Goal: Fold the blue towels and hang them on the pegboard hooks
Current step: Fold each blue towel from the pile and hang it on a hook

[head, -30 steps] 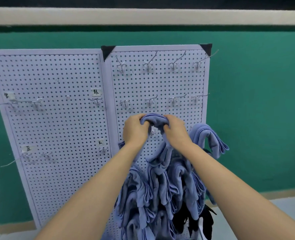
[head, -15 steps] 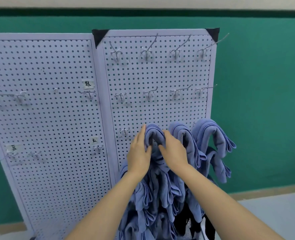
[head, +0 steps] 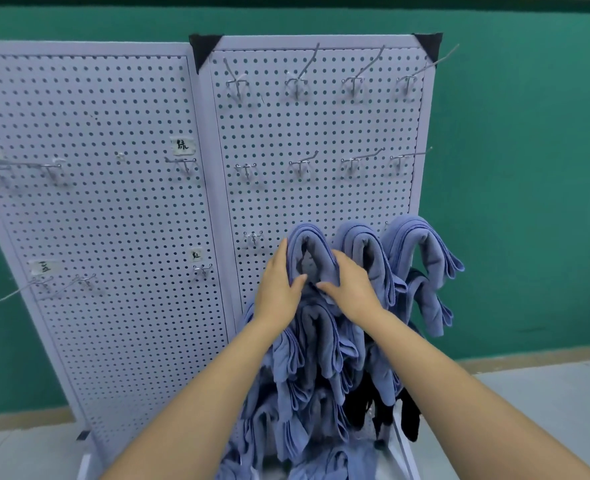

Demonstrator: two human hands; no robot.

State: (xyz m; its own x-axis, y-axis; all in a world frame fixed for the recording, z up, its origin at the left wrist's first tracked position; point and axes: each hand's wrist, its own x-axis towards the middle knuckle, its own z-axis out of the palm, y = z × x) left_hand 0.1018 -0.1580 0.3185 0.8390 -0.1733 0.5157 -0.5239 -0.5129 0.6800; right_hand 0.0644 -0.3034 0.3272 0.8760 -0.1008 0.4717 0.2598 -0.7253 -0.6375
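Head view, hands: my left hand (head: 279, 289) and right hand (head: 354, 289) press the towel (head: 309, 247), fingers straight, gripping nothing.
Towel: draped on the pegboard (head: 321, 126), 12 o'clock from my knuckles.
Risk: an uneven release may slide it off its hook (hidden underneath).

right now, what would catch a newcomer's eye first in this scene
The left hand and right hand press on a folded blue towel draped over a hook in the third row of the right pegboard panel. A dense cluster of blue towels hangs below and beside it, while the bare hooks fill the rows above.
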